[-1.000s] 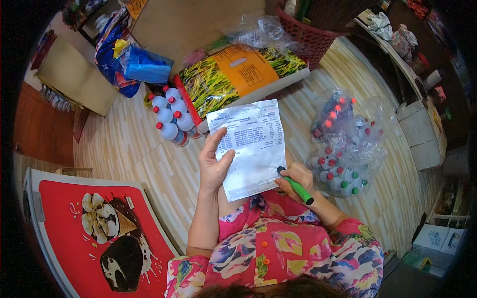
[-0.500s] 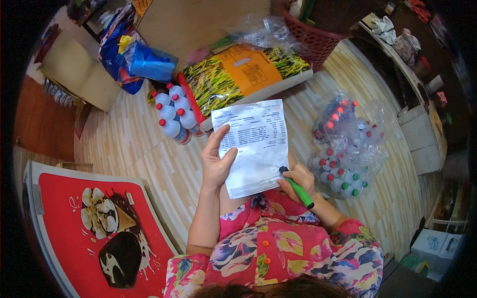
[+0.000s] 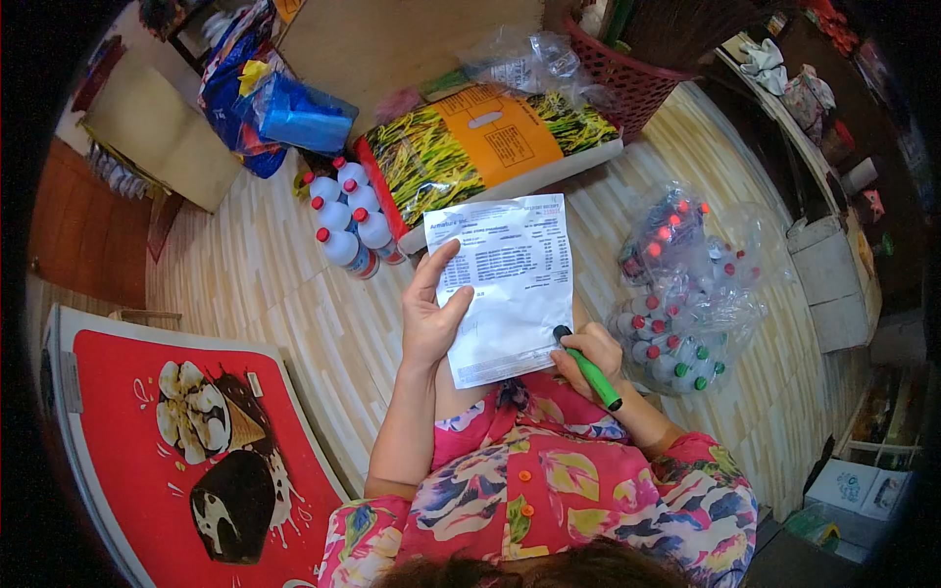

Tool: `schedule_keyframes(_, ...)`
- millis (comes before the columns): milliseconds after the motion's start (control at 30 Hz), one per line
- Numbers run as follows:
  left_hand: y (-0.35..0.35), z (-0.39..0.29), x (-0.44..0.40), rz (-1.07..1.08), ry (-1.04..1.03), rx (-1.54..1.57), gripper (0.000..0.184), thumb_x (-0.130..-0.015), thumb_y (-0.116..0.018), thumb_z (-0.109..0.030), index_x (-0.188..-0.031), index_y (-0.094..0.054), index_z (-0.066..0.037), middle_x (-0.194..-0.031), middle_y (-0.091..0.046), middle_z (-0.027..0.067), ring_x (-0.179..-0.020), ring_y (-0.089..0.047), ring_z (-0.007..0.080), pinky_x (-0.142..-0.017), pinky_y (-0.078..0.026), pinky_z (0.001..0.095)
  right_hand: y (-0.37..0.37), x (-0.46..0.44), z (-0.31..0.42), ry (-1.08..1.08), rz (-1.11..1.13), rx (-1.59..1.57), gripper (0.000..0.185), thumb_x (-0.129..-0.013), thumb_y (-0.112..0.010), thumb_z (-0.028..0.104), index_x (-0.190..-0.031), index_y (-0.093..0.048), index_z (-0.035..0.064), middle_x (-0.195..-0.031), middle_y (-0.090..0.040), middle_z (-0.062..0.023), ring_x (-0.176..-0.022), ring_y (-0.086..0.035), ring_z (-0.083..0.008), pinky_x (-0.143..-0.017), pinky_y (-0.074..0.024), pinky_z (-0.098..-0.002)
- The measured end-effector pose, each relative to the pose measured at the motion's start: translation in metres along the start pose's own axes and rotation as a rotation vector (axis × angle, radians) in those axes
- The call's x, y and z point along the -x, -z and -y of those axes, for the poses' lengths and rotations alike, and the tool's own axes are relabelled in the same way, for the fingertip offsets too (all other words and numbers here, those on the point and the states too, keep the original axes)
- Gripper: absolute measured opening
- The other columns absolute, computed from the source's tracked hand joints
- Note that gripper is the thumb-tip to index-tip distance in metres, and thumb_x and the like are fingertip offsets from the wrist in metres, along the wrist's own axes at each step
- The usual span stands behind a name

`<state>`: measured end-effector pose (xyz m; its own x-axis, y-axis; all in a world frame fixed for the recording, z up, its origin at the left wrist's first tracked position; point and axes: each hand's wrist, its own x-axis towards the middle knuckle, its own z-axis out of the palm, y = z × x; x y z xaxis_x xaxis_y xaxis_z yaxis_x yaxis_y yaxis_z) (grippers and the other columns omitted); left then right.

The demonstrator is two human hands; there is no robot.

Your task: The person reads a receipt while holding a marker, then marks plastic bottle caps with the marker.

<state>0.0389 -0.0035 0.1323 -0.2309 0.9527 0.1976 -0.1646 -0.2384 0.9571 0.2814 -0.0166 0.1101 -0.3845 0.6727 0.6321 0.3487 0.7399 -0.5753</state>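
Observation:
A printed paper receipt (image 3: 515,323) is held up in front of my lap, its columns of text facing me. My left hand (image 3: 431,309) grips its left edge, with thumb and a finger lying over the print and the other fingers behind the sheet. At the lower right corner, my right hand (image 3: 593,351) is closed round a green marker (image 3: 594,378) with a dark cap. The marker slants across the hand, its capped end over the paper's edge. My right hand's fingertips touch or nearly touch the sheet; I cannot tell which.
White bottles with red caps (image 3: 338,245) stand beside a large printed sack (image 3: 490,147) ahead. Plastic-wrapped bottles (image 3: 676,343) sit on the wood-look floor at right. A red ice-cream freezer (image 3: 118,441) is at left, a red basket (image 3: 627,78) at the back.
The receipt has shifted slightly up and to the right in view, and its print looks sharper. Both hands keep their hold.

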Motion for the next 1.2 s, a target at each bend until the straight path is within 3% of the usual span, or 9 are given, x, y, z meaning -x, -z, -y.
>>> schedule_keyframes(533,0.001,0.0,0.0,0.008,0.009,-0.011,0.05,-0.072,-0.058,0.009,-0.121,-0.051,0.005,-0.122,-0.05,0.0098,-0.117,-0.046,0.019,-0.101,-0.033,0.0308,0.0,-0.002,0.001,0.021,0.014,0.006,0.021,-0.068,-0.073,0.007,-0.083,-0.058,0.0018,-0.064,-0.049,-0.0101,-0.054,-0.048,-0.0253,-0.049,-0.0375,-0.0338)
schedule_keyframes(633,0.001,-0.001,0.001,0.001,0.019,-0.011,0.05,-0.071,-0.059,0.009,-0.121,-0.051,0.005,-0.121,-0.05,0.0096,-0.117,-0.046,0.0188,-0.101,-0.033,0.0308,0.005,-0.004,0.005,-0.063,-0.011,-0.059,0.024,-0.069,-0.073,0.008,-0.087,-0.058,0.0014,-0.066,-0.05,-0.0105,-0.056,-0.049,-0.0243,-0.051,-0.0379,-0.0325)
schedule_keyframes(833,0.002,0.001,0.001,-0.005,0.024,0.056,0.051,-0.071,-0.061,0.009,-0.121,-0.051,0.004,-0.121,-0.051,0.0092,-0.116,-0.047,0.018,-0.1,-0.034,0.0313,0.018,-0.035,-0.005,-0.066,-0.282,-0.011,0.03,-0.073,-0.072,0.014,-0.098,-0.06,0.004,-0.078,-0.057,-0.0126,-0.066,-0.057,-0.0225,-0.059,-0.045,-0.0296)
schedule_keyframes(867,0.002,0.001,0.001,-0.004,0.032,0.092,0.051,-0.071,-0.061,0.009,-0.121,-0.051,0.004,-0.121,-0.051,0.009,-0.116,-0.047,0.0179,-0.1,-0.034,0.0314,0.009,-0.029,-0.009,-0.357,-0.336,-0.235,0.027,-0.081,-0.066,0.015,-0.103,-0.057,0.0022,-0.083,-0.062,-0.0124,-0.073,-0.061,-0.0188,-0.064,-0.0478,-0.0272)
schedule_keyframes(967,0.004,0.002,0.001,-0.009,0.045,0.156,0.055,-0.07,-0.063,0.008,-0.123,-0.049,0.004,-0.123,-0.052,0.0109,-0.115,-0.048,0.0195,-0.1,-0.036,0.033,0.01,-0.06,-0.013,-0.733,-0.388,-0.643,0.025,-0.088,-0.057,0.014,-0.108,-0.052,0.0004,-0.086,-0.064,-0.0119,-0.077,-0.062,-0.0157,-0.067,-0.049,-0.0256)
schedule_keyframes(1000,0.005,0.002,0.001,-0.012,0.048,0.168,0.056,-0.07,-0.064,0.008,-0.124,-0.048,0.004,-0.124,-0.052,0.0119,-0.115,-0.049,0.0204,-0.1,-0.036,0.0338,0.004,-0.064,-0.021,-0.701,-0.368,-0.723,0.023,-0.091,-0.052,0.012,-0.111,-0.049,-0.0008,-0.083,-0.064,-0.0112,-0.073,-0.061,-0.0141,-0.065,-0.0487,-0.0244)
schedule_keyframes(1100,0.003,-0.001,0.0,0.002,0.009,0.081,0.05,-0.072,-0.061,0.009,-0.121,-0.051,0.005,-0.121,-0.051,0.009,-0.116,-0.047,0.0177,-0.099,-0.035,0.031,-0.009,-0.071,-0.027,-0.743,-0.429,-1.028,0.024,-0.087,-0.057,0.008,-0.109,-0.051,0.0015,-0.081,-0.062,-0.0076,-0.07,-0.058,-0.0119,-0.065,-0.0479,-0.023)
schedule_keyframes(1200,0.001,-0.003,0.001,0.004,0.015,0.055,0.049,-0.072,-0.06,0.009,-0.12,-0.051,0.006,-0.121,-0.05,0.0097,-0.115,-0.047,0.0184,-0.099,-0.035,0.031,-0.018,-0.072,-0.026,-0.763,-0.434,-1.068,0.029,-0.08,-0.061,0.001,-0.106,-0.051,0.006,-0.084,-0.061,-0.0047,-0.075,-0.058,-0.0113,-0.067,-0.0473,-0.0226)
